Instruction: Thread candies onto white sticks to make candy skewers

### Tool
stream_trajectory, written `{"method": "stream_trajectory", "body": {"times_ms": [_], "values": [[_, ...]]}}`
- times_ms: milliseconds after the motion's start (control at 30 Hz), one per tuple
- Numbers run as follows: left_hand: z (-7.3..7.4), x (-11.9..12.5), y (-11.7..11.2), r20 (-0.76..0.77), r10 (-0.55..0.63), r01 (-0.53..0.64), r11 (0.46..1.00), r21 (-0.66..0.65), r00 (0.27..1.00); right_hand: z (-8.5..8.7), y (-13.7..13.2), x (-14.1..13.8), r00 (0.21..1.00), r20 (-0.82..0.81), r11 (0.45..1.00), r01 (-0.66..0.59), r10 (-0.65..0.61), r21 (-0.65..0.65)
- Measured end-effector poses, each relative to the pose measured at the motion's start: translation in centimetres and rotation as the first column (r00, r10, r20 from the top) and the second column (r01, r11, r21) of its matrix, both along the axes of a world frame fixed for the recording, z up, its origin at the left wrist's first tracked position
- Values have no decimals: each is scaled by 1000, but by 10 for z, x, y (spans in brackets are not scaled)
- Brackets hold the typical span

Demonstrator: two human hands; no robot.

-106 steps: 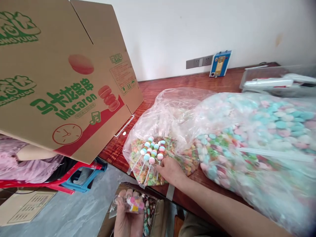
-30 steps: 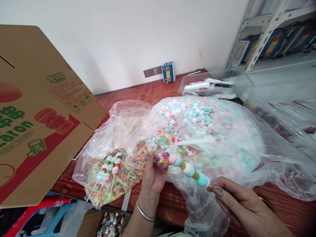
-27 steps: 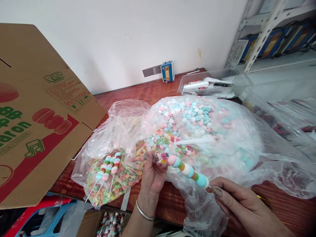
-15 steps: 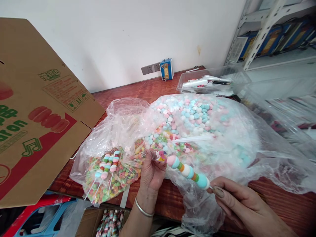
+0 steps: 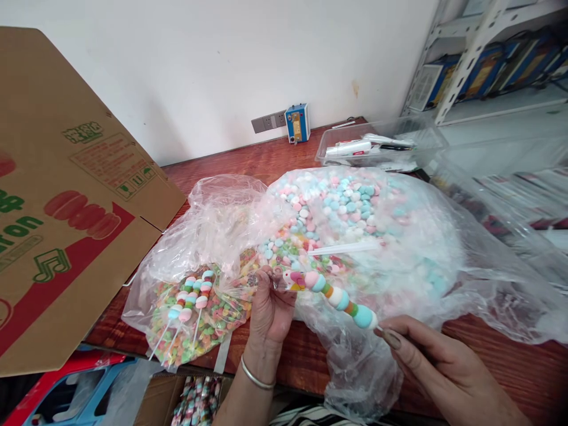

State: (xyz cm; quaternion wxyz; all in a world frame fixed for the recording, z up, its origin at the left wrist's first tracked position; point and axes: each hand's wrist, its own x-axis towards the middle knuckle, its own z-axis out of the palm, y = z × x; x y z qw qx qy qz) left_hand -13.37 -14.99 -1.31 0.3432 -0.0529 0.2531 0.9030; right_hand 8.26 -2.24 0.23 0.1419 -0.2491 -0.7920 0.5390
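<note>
My right hand (image 5: pixel 437 355) pinches the thin white stick of a candy skewer (image 5: pixel 339 298) between thumb and fingers. Pink, blue and white puffy pieces alternate on it with orange and green rings. A clear printed wrapper (image 5: pixel 293 280) is pinched in my left hand (image 5: pixel 271 310), its mouth at the skewer's far pink end. How far the tip sits inside I cannot tell. Three finished-looking candy skewers (image 5: pixel 193 297) lie at left on a clear bag of small colourful gummy rings (image 5: pixel 222 331). Behind my hands, pastel candies (image 5: pixel 350 204) fill a large plastic bag, with white sticks (image 5: pixel 346 248) on top.
A big cardboard box (image 5: pixel 89 236) stands at left. Another box with candy skewers (image 5: pixel 197 402) sits below the table edge. A clear bin (image 5: pixel 328 151) with pens, a small blue device (image 5: pixel 297 123) by the wall socket, and a metal shelf (image 5: pixel 488 112) are farther back.
The candy skewer's far end has tilted up slightly and more of the printed wrapper shows beside my left fingers. Both hands keep their pinch; the view has shifted a little.
</note>
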Motion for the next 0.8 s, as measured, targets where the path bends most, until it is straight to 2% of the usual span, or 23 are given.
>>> {"method": "stream_trajectory", "body": {"times_ms": [100,233,333,400,500,567,633,700,800], "values": [[2,2,2,-9,23,-23,1000,-9,1000,1,-1,3,997,-72,970,46,-29,237],[8,5,8,33,123,-119,987,-105,992,-6,-4,6,980,-198,870,103,-7,482],[12,6,13,85,208,-190,964,-184,974,-11,-5,8,973,-227,811,102,38,575],[14,6,15,113,205,-183,967,-180,972,-12,-5,10,973,-226,812,88,55,577],[13,6,15,132,155,-139,982,-126,979,-8,-5,13,981,-180,897,14,73,442],[12,6,15,139,137,-122,986,-116,981,-3,-4,13,988,-129,962,-48,85,267],[10,6,15,143,127,-112,987,-113,982,1,-3,11,992,-86,994,-83,89,74],[9,6,15,129,101,-89,992,-95,986,3,-2,8,995,-54,987,-95,89,-131],[6,5,14,97,50,-43,996,-75,994,0,0,6,996,-30,906,-84,79,-416]]}}
